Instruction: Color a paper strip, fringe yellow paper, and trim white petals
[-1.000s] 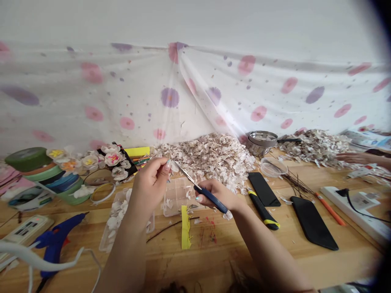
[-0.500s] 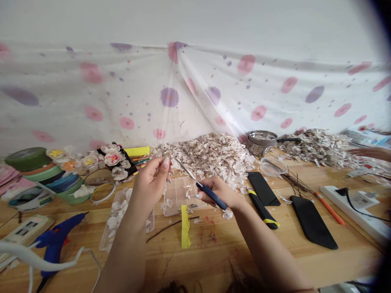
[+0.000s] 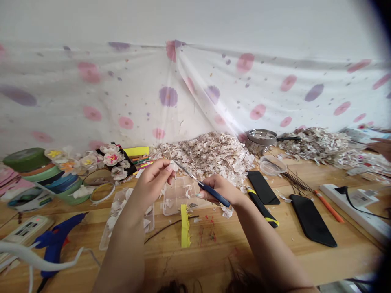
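Between the thumb and fingers of my left hand (image 3: 159,177) is a small white petal (image 3: 174,166). My right hand (image 3: 218,190) is closed around the dark blue handles of a pair of scissors (image 3: 210,193). The metal blades point up and left, their tips close to the petal; whether they touch it I cannot tell. Below the hands lies a clear compartment box (image 3: 171,207) with a few petal scraps in it. A second clear box of white petals (image 3: 119,207) is partly hidden behind my left forearm. A yellow fringed strip (image 3: 185,228) lies nearer me.
A large heap of petals (image 3: 214,152) stands behind my hands. On the left are a blue glue gun (image 3: 55,240) and ribbon rolls (image 3: 61,179). To the right lie a utility knife (image 3: 262,207), a black phone (image 3: 262,187) and a power strip (image 3: 357,207). Another person's hand (image 3: 381,146) shows at far right.
My left hand has turned slightly, and the petal in it shows more clearly beside the scissor tips. My right hand keeps its hold. The other person's hand at far right has shifted.
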The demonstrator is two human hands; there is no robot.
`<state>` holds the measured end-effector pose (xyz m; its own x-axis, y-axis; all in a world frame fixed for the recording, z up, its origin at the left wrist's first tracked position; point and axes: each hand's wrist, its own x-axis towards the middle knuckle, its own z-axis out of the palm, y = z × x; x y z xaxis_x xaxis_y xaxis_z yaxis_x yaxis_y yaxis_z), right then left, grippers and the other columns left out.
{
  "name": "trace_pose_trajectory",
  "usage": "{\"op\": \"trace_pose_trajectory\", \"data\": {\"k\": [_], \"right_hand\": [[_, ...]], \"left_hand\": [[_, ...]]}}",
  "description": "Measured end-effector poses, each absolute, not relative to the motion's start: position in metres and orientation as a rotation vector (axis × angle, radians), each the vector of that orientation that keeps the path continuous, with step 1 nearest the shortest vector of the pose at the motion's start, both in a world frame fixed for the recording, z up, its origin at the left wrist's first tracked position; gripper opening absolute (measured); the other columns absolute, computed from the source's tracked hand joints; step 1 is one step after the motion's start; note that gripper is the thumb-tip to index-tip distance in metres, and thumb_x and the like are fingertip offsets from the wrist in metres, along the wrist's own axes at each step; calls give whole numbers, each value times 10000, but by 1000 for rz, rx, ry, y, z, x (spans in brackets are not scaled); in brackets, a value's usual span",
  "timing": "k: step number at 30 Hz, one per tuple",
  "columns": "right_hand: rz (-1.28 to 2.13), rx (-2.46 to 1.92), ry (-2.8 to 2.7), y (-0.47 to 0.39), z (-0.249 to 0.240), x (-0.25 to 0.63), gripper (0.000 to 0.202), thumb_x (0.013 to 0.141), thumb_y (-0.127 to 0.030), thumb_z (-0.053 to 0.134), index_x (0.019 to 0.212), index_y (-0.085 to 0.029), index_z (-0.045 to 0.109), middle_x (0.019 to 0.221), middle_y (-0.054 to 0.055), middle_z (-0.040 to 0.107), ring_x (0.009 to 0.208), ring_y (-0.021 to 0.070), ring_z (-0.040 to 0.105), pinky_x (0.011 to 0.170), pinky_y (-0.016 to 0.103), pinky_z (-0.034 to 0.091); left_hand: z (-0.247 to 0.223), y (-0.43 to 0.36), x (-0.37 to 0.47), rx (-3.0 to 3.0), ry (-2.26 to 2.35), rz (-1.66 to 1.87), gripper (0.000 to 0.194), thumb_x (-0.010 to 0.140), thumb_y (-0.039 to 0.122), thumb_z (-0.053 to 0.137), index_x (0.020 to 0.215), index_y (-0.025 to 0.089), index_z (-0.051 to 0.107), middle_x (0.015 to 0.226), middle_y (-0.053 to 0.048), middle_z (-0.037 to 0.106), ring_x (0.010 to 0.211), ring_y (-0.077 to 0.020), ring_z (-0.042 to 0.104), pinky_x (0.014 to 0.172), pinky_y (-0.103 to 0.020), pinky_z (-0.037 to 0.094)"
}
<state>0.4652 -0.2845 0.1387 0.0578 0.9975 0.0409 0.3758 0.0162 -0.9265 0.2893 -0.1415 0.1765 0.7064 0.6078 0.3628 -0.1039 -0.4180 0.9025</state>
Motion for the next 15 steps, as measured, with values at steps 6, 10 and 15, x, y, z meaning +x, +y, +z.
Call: {"op": "trace_pose_trajectory", "data": {"k": [6, 10, 15], "right_hand": [[1001, -1464, -1420, -287, 136, 470, 443, 768, -500, 662, 555, -165, 465, 438, -53, 440, 397, 61, 366, 386, 185, 278], [1021, -1462, -1398, -287, 136, 470, 444, 777, -483, 661, 539, -167, 458, 418, -56, 437, 383, 62, 378, 383, 183, 293], [1023, -1481, -1350, -284, 136, 469, 467, 762, -501, 668, 513, -165, 461, 410, -48, 452, 369, 62, 384, 377, 187, 290]], "left_hand": [[173, -134, 290, 1829, 373, 813, 193, 833, 375, 551, 771, 203, 612, 633, 11, 555, 570, -133, 527, 561, -248, 442], [170, -130, 292, 1830, 371, 804, 195, 825, 371, 551, 737, 205, 603, 640, 11, 553, 568, -132, 521, 554, -248, 431], [169, -126, 294, 1868, 377, 751, 206, 818, 379, 554, 723, 201, 596, 620, 15, 537, 577, -134, 507, 562, -249, 412]]}}
